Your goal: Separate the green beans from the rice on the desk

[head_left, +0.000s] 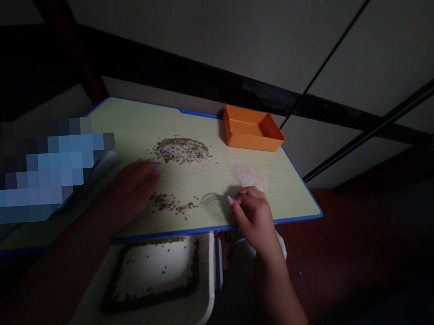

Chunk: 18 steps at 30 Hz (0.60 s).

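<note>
My right hand (pixel 254 209) is closed near the table's front edge, with its thumb and fingertips on the right end of a clear plastic protractor (pixel 213 206). The protractor lies close to the tabletop. Just beyond that hand is a pile of pale, rice-like grains (pixel 246 173). My left hand (pixel 139 182) has its fingers stretched out, low over the table at the left. It is between a larger pile of mixed green beans and pale grains (pixel 183 150) and a smaller scattered mix (pixel 166 201), part of which it hides.
An orange open box (pixel 254 131) stands at the back right corner of the blue-edged table (pixel 215 126). Below the front edge is a white bin (pixel 210 290) with green beans inside. A pixelated area covers the left side. Cabinet panels (pixel 231 34) rise behind.
</note>
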Each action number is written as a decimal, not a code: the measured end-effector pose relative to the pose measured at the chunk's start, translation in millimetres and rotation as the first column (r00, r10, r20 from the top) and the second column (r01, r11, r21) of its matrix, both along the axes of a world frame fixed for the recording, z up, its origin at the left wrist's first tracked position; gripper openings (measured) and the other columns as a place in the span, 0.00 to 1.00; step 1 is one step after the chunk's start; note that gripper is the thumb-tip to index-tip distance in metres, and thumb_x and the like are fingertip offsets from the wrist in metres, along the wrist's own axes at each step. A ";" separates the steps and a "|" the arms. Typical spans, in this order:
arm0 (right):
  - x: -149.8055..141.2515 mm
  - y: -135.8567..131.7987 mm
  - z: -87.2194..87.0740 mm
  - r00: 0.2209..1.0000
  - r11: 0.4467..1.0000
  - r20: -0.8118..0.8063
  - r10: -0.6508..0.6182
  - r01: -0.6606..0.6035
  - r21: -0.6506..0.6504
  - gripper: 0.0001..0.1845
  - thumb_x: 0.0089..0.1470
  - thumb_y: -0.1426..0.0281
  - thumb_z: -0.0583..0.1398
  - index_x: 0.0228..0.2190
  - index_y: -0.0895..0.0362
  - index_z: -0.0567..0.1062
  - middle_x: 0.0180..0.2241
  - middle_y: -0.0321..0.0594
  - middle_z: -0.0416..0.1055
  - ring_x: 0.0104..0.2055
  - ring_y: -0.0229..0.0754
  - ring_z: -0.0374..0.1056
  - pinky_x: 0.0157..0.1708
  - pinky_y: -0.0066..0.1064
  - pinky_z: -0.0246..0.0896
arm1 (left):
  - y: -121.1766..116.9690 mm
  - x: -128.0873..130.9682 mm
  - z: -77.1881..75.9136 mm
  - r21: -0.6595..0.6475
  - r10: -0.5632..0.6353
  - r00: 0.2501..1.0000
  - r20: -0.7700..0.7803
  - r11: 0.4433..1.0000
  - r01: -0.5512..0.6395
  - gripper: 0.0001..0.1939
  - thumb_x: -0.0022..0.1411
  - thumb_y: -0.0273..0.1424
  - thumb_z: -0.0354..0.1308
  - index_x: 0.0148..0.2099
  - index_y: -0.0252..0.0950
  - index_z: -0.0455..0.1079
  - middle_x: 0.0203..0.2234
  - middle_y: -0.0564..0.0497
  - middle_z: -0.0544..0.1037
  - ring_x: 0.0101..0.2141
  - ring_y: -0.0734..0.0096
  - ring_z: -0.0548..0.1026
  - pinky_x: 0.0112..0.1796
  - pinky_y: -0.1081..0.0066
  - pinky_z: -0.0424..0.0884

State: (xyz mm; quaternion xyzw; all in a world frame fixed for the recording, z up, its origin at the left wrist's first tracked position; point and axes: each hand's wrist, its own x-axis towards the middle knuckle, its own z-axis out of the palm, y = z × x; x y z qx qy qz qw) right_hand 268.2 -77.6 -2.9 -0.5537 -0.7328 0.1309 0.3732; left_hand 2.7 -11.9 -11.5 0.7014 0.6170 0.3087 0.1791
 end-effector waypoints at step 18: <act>-8.5 0.0 0.5 1.000 1.000 0.000 0.015 -0.015 0.008 0.15 0.58 0.69 0.57 0.20 0.56 0.67 0.28 0.37 0.67 0.35 0.41 0.62 0.39 0.34 0.55 | 3.1 -1.6 -2.3 0.013 -0.023 0.999 -0.022 1.000 0.024 0.29 0.63 0.47 0.37 0.54 0.34 0.66 0.53 0.44 0.72 0.55 0.61 0.66 0.61 0.56 0.57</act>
